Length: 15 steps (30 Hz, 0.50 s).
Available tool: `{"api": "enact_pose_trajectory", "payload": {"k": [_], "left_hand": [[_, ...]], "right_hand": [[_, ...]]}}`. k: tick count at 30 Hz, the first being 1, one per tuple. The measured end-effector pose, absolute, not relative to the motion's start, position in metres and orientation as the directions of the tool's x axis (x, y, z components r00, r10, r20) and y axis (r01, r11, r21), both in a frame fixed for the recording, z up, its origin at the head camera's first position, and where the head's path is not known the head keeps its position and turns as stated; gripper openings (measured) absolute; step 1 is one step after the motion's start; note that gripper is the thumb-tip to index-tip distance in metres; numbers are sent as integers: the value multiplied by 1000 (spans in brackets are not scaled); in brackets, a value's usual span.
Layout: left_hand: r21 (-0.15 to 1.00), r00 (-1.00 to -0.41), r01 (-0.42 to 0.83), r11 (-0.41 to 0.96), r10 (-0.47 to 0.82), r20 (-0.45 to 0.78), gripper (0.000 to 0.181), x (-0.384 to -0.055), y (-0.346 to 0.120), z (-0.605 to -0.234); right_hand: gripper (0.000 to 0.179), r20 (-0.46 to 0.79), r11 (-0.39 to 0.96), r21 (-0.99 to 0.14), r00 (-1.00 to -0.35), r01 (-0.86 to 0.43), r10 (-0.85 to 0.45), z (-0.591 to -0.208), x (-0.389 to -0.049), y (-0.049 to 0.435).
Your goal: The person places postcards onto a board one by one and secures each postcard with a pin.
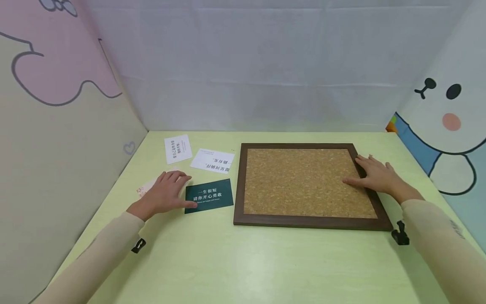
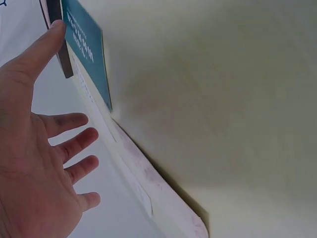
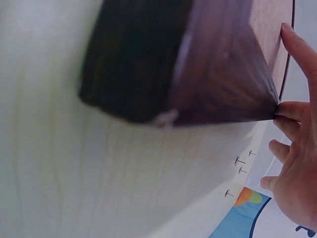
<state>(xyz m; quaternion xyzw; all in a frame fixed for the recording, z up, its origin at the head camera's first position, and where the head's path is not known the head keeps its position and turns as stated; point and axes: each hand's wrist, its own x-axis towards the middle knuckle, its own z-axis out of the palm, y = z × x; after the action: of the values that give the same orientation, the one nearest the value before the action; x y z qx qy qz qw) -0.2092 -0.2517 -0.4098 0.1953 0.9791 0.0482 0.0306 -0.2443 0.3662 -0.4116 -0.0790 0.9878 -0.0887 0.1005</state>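
My left hand (image 1: 165, 194) hovers over the cards at the left with fingers spread, holding nothing. Its thumb tip is over the dark green card (image 1: 209, 196) with white lettering; whether it touches cannot be told. Partly hidden beneath that hand lies a white card with pink-red print (image 1: 144, 188). On the right, my right hand (image 1: 377, 175) lies at the right side of a cork board (image 1: 303, 181) in a brown frame. Its fingertips touch the frame's outer edge, and the thumb reaches over the cork. In the right wrist view its fingers (image 3: 292, 110) look fairly straight.
Two white cards with dark lettering, one upright (image 1: 178, 149) and one slanted (image 1: 212, 160), lie at the back left. Several pushpins (image 3: 239, 161) stand on the pale green table (image 1: 265, 261) beyond the frame's right side. Cartoon-printed walls enclose the sides.
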Motion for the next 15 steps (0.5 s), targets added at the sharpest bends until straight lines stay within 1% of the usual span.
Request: {"api": "enact_pose_trajectory", "payload": {"k": [6, 15], "left_hand": [[103, -915, 399, 911, 403, -16, 91, -204, -254, -417], [123, -927, 368, 921, 375, -30, 92, -204, -258, -425]], "right_hand": [[108, -193, 972, -197, -967, -130, -168, -411, -243, 366], [108, -199, 969, -214, -966, -123, -166, -409, -243, 365]]}}
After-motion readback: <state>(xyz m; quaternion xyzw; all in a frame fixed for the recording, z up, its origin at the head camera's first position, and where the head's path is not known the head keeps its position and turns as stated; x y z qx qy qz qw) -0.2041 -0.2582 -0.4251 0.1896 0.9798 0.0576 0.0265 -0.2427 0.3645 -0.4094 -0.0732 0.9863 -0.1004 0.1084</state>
